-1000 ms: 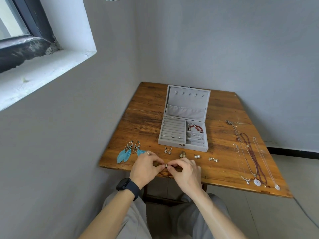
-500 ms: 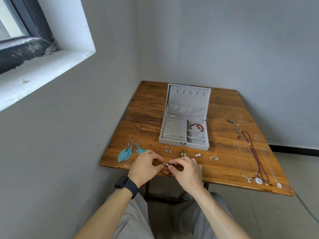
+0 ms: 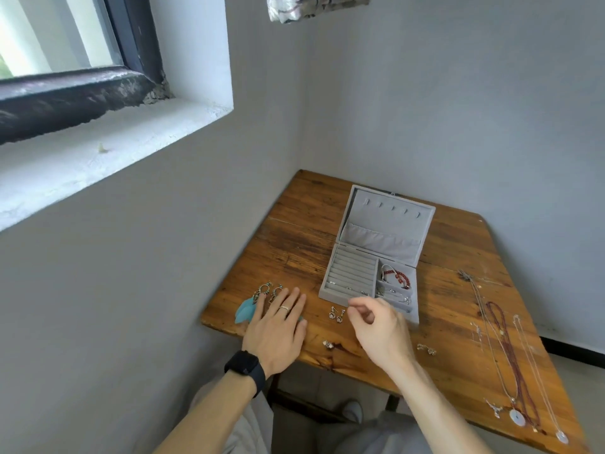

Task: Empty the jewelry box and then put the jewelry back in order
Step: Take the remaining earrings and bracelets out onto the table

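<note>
Your left hand [image 3: 278, 329] lies flat, fingers straight and apart, on the blue feather earrings [image 3: 246, 312] at the left front of the counter [image 3: 294, 250]. That is probably to pin these light pieces down or to gather them.

Just right of it, a small earring pair [image 3: 337, 314] and a small silver piece [image 3: 328, 344] lie apart on the wood, each in its own spot so nothing tangles.

Your right hand [image 3: 379, 326] hovers at the front wall of the open jewelry box [image 3: 386, 224], thumb and forefinger drawn into a pinch. I cannot tell whether anything sits between them.

The box stands mid-counter, lid propped up. Its nearest ring rows hold a few small pieces and a red bracelet [image 3: 397, 276] lies in the right rear compartment, so the emptying looks unfinished.

Far right, well apart from the box, the necklaces [image 3: 504, 342] lie stretched out side by side, which should keep their chains from knotting.
</note>
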`<state>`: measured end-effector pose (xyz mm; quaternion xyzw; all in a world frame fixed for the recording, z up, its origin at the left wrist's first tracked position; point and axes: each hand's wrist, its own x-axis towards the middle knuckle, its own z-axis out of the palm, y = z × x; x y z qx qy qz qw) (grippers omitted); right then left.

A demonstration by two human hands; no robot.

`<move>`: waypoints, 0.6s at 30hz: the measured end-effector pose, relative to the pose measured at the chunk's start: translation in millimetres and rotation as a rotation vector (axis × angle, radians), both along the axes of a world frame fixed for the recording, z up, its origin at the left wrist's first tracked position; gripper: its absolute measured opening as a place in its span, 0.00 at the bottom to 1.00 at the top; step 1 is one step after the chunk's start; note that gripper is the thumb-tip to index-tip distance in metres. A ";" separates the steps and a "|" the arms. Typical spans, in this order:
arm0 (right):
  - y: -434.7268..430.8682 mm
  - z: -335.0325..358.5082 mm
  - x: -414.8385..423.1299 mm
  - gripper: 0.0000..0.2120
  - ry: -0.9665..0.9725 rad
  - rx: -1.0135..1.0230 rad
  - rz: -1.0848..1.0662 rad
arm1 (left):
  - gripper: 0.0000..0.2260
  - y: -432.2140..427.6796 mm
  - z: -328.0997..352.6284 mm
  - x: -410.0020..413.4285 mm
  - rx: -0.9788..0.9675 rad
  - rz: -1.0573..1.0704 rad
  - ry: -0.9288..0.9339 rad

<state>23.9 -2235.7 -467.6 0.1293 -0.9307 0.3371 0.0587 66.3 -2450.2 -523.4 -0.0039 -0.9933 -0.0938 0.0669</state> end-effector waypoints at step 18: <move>-53.8 9.6 -71.9 0.09 0.072 0.513 -0.026 | 0.28 0.9 -1.4 1.9 0.002 0.003 0.041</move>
